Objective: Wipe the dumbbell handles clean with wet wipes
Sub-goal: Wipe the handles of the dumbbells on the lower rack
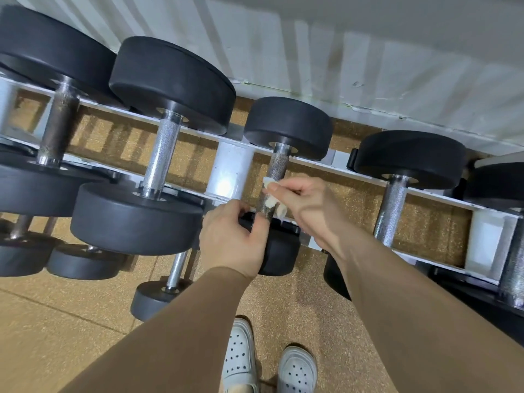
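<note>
Right hand (300, 199) pinches crumpled white wet wipe (270, 205) against knurled steel handle (276, 165) of small black rubber-headed dumbbell (287, 123) lying across white metal rack (229, 171); left hand (232, 242) grips dumbbell's near head.

A white metal rack (229, 168) runs slantwise from far left to near right, with flat cross-pieces joining its two rails. Behind it stands a ribbed white wall (368, 66), scuffed along its foot. White perforated clogs (241, 355) stand on speckled tan flooring (71, 321), nearest.
</note>
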Tool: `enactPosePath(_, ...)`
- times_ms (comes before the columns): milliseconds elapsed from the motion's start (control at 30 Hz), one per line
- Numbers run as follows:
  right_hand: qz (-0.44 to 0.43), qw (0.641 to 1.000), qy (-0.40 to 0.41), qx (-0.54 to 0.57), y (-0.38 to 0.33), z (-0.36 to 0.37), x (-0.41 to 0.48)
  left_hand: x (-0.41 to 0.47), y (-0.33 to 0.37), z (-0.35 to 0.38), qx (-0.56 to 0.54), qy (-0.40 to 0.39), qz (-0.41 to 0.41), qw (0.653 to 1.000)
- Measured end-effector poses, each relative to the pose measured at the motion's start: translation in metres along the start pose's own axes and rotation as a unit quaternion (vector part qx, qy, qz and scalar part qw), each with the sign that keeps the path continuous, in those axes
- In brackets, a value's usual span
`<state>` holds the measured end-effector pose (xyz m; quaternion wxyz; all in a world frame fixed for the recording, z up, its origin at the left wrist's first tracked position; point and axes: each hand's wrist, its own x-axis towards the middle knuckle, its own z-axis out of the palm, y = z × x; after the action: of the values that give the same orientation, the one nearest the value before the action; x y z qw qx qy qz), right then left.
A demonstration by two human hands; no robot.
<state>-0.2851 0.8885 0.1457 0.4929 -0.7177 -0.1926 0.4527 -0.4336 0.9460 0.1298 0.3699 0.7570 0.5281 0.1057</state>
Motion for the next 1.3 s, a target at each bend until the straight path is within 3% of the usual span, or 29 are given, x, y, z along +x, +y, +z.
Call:
enactPosePath(100, -0.036, 0.998, 0.054, 0.004, 0.003, 0.008, 0.017, 0.0, 0.0, 0.0, 0.001, 0.003, 0.003, 1.0)
enactPosePath(267, -0.137, 0.964, 0.187, -0.128, 0.018, 0.013, 0.031, 0.0, 0.0, 0.0, -0.001, 0.001, 0.002, 1.0)
enactPosePath(400, -0.214, 0.949, 0.148, -0.178, 0.027, 0.013, 0.021, 0.001, -0.002, 0.001, -0.001, 0.002, 0.009, 1.0)
enactPosePath(533, -0.215, 0.939, 0.053, -0.263, 0.04, 0.007, 0.005, 0.002, -0.004, 0.001, -0.011, 0.005, 0.02, 1.0)
enactPosePath(800, -0.271, 0.907, 0.127, -0.296, 0.017, 0.006, 0.03, 0.003, -0.005, 0.001, -0.003, -0.002, 0.017, 1.0)
enactPosePath(1000, -0.232, 0.922, 0.058, -0.303, 0.028, 0.006, 0.0, 0.003, -0.004, 0.001, -0.01, -0.002, 0.022, 1.0)
enactPosePath(1133, -0.229, 0.928, 0.064, -0.287, 0.026, 0.009, 0.01, 0.003, -0.003, 0.001, -0.009, 0.0, 0.025, 1.0)
enactPosePath(1300, -0.315, 0.865, 0.042, -0.388, 0.018, 0.011, 0.034, 0.003, -0.003, 0.001, -0.005, -0.003, 0.023, 1.0)
